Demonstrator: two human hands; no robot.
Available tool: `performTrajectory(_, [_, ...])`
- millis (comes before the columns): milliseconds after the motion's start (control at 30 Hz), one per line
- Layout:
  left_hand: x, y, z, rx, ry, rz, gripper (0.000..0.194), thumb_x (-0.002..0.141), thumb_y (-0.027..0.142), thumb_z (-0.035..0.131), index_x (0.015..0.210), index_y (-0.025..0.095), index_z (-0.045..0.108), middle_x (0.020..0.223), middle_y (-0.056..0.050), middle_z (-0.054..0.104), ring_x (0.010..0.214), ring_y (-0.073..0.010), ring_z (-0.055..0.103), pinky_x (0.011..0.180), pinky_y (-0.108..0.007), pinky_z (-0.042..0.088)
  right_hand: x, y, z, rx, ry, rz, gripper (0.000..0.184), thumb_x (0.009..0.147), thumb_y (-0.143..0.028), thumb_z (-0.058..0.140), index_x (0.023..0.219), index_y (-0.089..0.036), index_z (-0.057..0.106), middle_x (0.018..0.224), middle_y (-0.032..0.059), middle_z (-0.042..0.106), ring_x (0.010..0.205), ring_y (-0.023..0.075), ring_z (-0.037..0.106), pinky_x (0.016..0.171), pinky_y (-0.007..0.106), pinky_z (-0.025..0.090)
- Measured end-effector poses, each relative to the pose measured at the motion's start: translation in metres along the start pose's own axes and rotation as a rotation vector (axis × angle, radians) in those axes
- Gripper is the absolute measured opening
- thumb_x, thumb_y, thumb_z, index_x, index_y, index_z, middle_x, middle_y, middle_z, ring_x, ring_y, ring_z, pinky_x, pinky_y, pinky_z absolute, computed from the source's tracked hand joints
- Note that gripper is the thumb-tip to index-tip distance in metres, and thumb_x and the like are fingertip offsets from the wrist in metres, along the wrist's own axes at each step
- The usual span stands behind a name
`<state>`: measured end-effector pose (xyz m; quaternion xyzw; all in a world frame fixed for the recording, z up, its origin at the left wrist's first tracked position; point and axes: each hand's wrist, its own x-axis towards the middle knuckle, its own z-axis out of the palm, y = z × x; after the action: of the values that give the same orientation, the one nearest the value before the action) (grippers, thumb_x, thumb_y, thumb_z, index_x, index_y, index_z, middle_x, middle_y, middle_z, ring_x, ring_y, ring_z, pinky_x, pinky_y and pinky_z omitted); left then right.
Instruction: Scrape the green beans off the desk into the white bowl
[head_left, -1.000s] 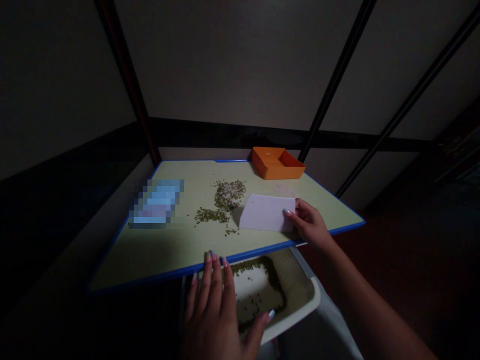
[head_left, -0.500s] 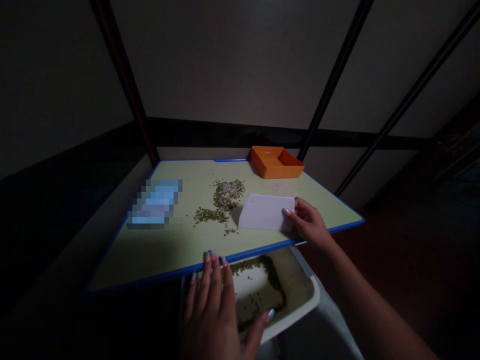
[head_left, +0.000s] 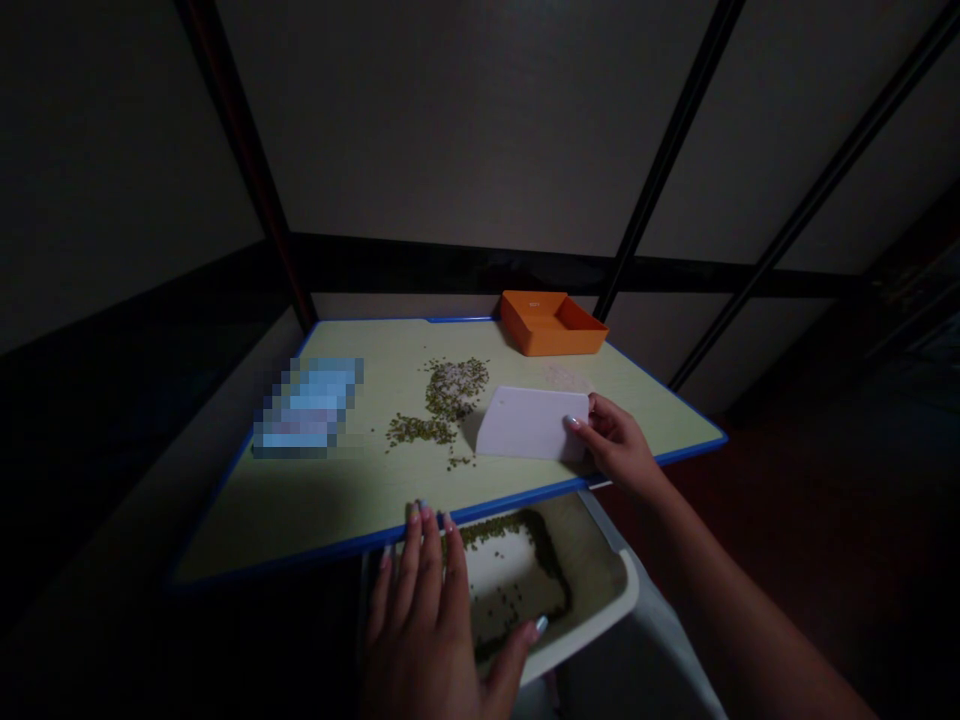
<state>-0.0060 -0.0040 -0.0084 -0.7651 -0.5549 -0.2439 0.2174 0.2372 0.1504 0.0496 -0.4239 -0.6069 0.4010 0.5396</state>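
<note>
My right hand (head_left: pixel 616 440) pinches the right end of a white flat scraper (head_left: pixel 525 425), thumb on its near face. The scraper stands on its long edge on the table (head_left: pixel 315 510), just right of a scattered pile of green beans (head_left: pixel 446 395). Whitish grains are mixed into the pile's upper part. My left hand (head_left: pixel 435 610) lies with fingers stretched over the white bin (head_left: pixel 630 590), fingertips at the table's blue front edge and thumb spread to the right. More green beans (head_left: pixel 551 545) lie along the walls and floor of this bin, below the table edge.
At the back of the table stands an orange tray (head_left: pixel 566 340). A small patch of pale grains (head_left: pixel 566 378) lies in front of it. A blurred-out bluish item (head_left: pixel 311 405) is at the left. Behind the table rise dark-framed panels (head_left: pixel 450 130).
</note>
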Motion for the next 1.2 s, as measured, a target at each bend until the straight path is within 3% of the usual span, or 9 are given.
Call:
performTrajectory(233, [0.0013,-0.0005,-0.0011,0.007,0.015,0.014,0.098,0.084,0.071,0.051,0.147,-0.003,0.035,0.150,-0.031,0.043,0.140,-0.0414,0.044,0.099,-0.055,0.049,-0.0001,-0.0003,0.0005,-0.020,0.001,-0.019,0.052,0.068,-0.061,0.079,0.064,-0.023,0.044,0.059,-0.0046,0.043,0.054,0.0109,0.036,0.047,0.022,0.025])
performTrajectory(600, [-0.0006,-0.0005,-0.0013,-0.029,-0.001,-0.015,0.103,0.083,0.069,0.054,0.155,0.004,0.020,0.151,-0.029,0.043,0.143,-0.0387,0.040,0.100,-0.055,0.049,-0.0010,-0.0046,0.0008,-0.057,-0.011,-0.036,0.051,0.069,-0.062,0.077,0.065,-0.023,0.044,0.059,-0.0042,0.043,0.054,0.0116,0.036,0.046,0.023,0.026])
performTrajectory(1200, [-0.0006,-0.0015,-0.0008,-0.043,-0.010,-0.015,0.103,0.084,0.070,0.053,0.155,0.004,0.019,0.152,-0.029,0.042,0.142,-0.0396,0.041,0.100,-0.056,0.050,-0.0006,-0.0021,0.0003,-0.040,-0.003,-0.018,0.051,0.068,-0.061,0.078,0.065,-0.023,0.044,0.059,-0.0041,0.044,0.055,0.0117,0.037,0.047,0.022,0.027])
